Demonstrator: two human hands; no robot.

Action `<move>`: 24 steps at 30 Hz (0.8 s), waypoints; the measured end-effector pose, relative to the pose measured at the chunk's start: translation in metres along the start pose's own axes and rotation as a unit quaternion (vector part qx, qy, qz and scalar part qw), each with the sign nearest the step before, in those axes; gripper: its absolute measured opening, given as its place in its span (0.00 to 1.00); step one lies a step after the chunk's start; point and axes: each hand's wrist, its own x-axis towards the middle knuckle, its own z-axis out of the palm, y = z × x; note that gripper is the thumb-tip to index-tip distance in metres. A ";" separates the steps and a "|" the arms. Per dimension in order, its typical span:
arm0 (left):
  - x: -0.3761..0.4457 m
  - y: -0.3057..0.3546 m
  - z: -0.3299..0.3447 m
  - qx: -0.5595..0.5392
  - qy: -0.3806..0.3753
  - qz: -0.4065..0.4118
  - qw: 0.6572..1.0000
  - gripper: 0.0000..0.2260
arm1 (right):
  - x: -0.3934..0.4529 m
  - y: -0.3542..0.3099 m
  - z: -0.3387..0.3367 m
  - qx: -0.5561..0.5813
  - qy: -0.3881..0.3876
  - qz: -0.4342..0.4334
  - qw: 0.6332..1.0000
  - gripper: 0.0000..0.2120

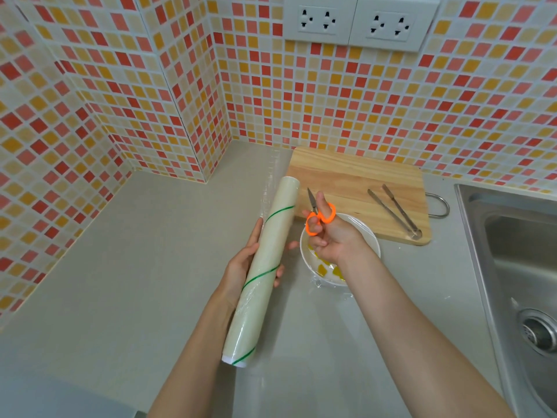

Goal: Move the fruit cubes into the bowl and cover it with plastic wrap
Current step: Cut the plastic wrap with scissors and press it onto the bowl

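Bright, even light; wide-angle bending at edges.

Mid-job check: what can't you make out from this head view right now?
- Bowl: its middle and near-left rim hidden by the right hand; fruit cubes only partly seen.
- Plastic wrap over the bowl: too clear to tell if it seals all round.
- Scissors: handles masked by fingers.
- Left hand: palm hidden behind the wrap roll.
- Sink: cut off by the right edge.
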 end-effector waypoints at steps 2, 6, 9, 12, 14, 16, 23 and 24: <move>-0.004 0.002 -0.003 0.010 0.004 0.007 1.000 0.25 | 0.003 -0.005 -0.002 0.004 0.012 -0.027 1.000 0.20; -0.002 0.011 -0.010 0.216 0.145 0.032 0.965 0.24 | -0.003 -0.020 -0.020 -0.102 0.079 -0.148 0.981 0.13; 0.004 0.013 -0.012 0.448 0.202 0.060 0.869 0.25 | -0.012 -0.030 -0.051 -0.222 0.176 -0.245 0.927 0.08; 0.008 0.009 -0.011 0.562 0.214 0.057 0.797 0.27 | -0.023 -0.033 -0.096 -0.366 0.278 -0.330 0.824 0.10; 0.011 0.004 -0.007 0.624 0.217 0.048 0.749 0.28 | -0.033 -0.028 -0.130 -0.492 0.336 -0.335 0.730 0.10; 0.013 -0.002 0.000 0.673 0.224 0.041 0.704 0.29 | -0.043 -0.017 -0.157 -0.552 0.356 -0.326 0.680 0.10; 0.013 -0.009 0.012 0.738 0.255 0.048 0.623 0.30 | -0.066 0.034 -0.184 -0.599 0.350 -0.309 0.651 0.12; 0.014 -0.009 0.013 0.746 0.260 0.046 0.612 0.30 | -0.067 0.040 -0.185 -0.610 0.348 -0.300 0.645 0.14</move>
